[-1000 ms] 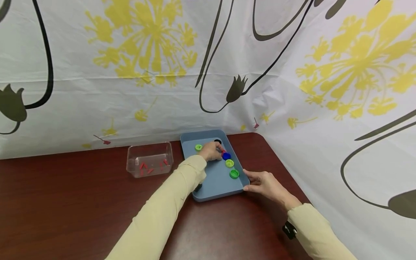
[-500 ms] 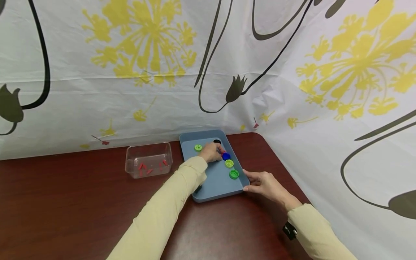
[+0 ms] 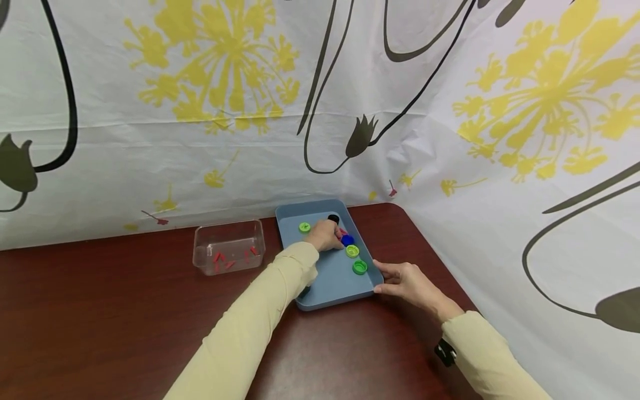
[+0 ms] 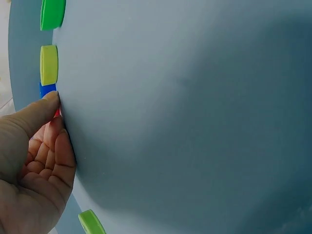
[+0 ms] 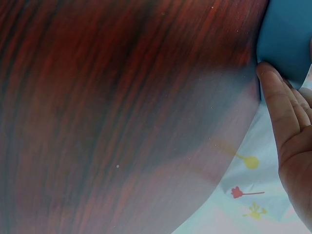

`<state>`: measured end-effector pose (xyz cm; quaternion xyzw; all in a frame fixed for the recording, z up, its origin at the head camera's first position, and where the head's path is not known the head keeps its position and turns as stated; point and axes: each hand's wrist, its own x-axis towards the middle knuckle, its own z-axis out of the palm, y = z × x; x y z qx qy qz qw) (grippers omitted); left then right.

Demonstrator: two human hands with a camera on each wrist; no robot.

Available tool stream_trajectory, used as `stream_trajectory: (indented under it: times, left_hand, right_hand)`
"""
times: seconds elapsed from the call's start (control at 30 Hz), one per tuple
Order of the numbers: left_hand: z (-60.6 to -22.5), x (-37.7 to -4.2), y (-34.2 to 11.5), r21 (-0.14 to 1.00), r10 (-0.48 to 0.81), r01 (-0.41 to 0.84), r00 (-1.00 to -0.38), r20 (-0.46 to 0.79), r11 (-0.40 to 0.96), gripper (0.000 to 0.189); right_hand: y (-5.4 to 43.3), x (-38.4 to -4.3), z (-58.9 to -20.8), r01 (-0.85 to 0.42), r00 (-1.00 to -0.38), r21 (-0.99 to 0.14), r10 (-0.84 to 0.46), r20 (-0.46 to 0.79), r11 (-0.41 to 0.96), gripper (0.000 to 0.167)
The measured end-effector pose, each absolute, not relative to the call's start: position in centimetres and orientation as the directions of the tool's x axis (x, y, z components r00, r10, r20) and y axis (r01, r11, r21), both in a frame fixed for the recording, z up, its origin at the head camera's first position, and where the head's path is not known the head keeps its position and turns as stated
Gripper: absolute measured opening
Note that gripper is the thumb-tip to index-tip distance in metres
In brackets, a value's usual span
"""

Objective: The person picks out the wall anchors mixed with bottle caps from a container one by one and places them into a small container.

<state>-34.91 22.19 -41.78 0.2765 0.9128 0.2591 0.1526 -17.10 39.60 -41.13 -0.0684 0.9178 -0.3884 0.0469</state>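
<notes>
Cap in blue (image 3: 347,240) sits by the right long wall of a blue-grey tray (image 3: 330,289), a red piece (image 3: 343,232) just beyond it, both at the fingertips of a person's left hand (image 3: 324,236), on its right. That hand is clearly the nearer. Its thumb and fingers curl toward each other, red showing between them; whether they pinch or merely touch cannot be told. The tray's long axis runs away from the person, its far end leaning left. A yellow-green cap (image 3: 352,251) and a green cap (image 3: 360,268) line the same wall on the near side, a black cap (image 3: 333,218) beyond. The right hand (image 3: 407,282) spreads thumb and fingers across the tray's near right corner. To the tray's left, a clear box (image 3: 202,255) holds red bits (image 3: 230,264) on the dark counter (image 3: 150,311).
</notes>
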Motion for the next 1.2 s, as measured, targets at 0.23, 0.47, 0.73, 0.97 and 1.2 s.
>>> stream_trajectory:
  times: [0.23,0.47,0.73,0.97,1.2]
  left_hand:
    - [-42.1,-35.0,22.4,0.549,0.580,0.431,-0.805,-0.124,0.716,0.011]
    - [-41.1,-33.5,21.3,0.556,0.589,0.451,-0.803,-0.088,0.698,0.034]
    - [-39.5,-33.2,20.8,0.625,0.583,0.431,-0.811,-0.049,0.652,0.011]
    - [-37.6,-32.7,19.2,0.735,0.576,0.381,-0.818,-0.015,0.560,0.010]
    - [-36.2,-31.6,17.0,0.839,0.557,0.317,-0.830,0.019,0.443,0.018]
  right_hand:
    - [39.6,-17.1,-41.1,-0.100,-0.984,-0.715,-0.173,-0.030,0.692,0.068]
    - [39.3,-17.1,-41.2,-0.117,-0.981,-0.714,-0.191,-0.024,0.690,0.067]
    - [39.7,-17.0,-41.1,-0.111,-0.983,-0.700,-0.183,-0.028,0.706,0.067]
    - [39.8,-17.0,-41.1,-0.115,-0.982,-0.704,-0.189,-0.027,0.701,0.067]
    - [39.8,-17.0,-41.2,-0.116,-0.983,-0.710,-0.181,-0.017,0.694,0.068]
